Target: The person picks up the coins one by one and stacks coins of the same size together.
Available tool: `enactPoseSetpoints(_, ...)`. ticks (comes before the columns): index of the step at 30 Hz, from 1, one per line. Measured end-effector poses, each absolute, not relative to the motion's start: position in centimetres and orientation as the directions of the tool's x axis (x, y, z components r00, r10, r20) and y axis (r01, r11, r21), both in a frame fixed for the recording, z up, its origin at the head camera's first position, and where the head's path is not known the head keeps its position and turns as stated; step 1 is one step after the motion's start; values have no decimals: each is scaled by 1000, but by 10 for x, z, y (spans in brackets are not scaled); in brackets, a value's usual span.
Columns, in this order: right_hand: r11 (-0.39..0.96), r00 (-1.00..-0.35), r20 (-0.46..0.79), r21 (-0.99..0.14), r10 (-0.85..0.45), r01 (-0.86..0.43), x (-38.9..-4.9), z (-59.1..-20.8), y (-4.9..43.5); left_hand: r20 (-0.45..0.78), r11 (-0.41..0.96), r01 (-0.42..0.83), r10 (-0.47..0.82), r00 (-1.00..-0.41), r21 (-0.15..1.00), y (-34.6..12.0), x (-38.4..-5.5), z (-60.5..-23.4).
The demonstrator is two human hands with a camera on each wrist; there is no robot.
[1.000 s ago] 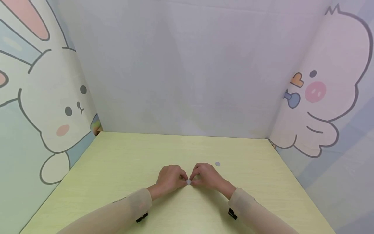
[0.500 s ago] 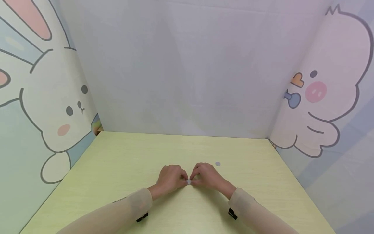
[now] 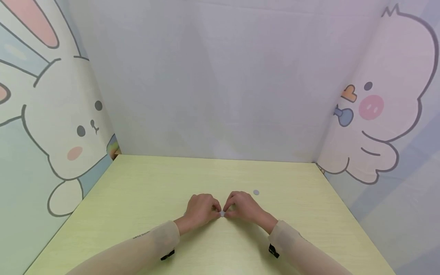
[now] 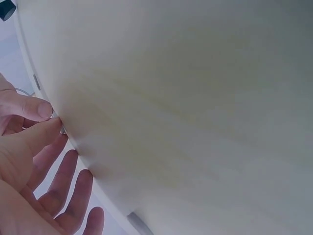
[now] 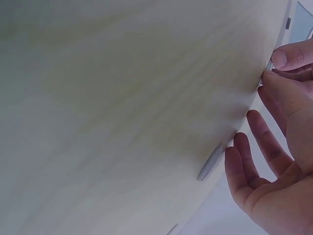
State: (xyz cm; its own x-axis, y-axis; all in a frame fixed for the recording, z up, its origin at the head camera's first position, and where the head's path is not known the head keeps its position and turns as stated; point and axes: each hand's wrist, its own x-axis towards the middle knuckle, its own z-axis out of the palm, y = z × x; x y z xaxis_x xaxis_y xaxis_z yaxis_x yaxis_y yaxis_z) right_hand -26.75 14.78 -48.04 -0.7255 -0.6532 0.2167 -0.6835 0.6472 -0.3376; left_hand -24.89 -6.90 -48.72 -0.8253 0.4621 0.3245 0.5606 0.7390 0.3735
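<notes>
Both hands meet over the table. Between their fingertips lies a small flat grey disc (image 3: 222, 214). My left hand (image 3: 203, 208) pinches its left side between thumb and index finger. From the right, my right hand (image 3: 241, 206) pinches the other side in the same way. In the left wrist view the left hand (image 4: 54, 166) has its other fingers spread, tips at the table surface. The right wrist view shows the right hand (image 5: 279, 152) likewise, with a grey disc (image 5: 211, 161) beside its little finger. Most of the pinched disc is hidden by fingers in both wrist views.
Another grey disc (image 3: 256, 192) lies behind the right hand. A further disc (image 3: 185, 214) peeks out at the left wrist, mostly covered. The pale yellow table (image 3: 154, 175) ends at a light cloth backdrop (image 3: 213, 84), with cartoon-printed cloth at both sides.
</notes>
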Motion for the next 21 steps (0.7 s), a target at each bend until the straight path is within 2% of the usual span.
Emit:
enactPoseSetpoints(6,657,-733,209,-334,-648,-676,-269,-483,148,336,727,575,472,-815,375,-70,-247,-483)
enactPoseSetpoints(12,653,-728,181,-338,-661,-677,-269,-479,151,301,736,547,458,-836,399,-69,-244,-479)
enactPoseSetpoints(21,648,-753,158,-419,-638,-636,-264,-467,167,268,747,525,452,-851,408,-69,-244,-479)
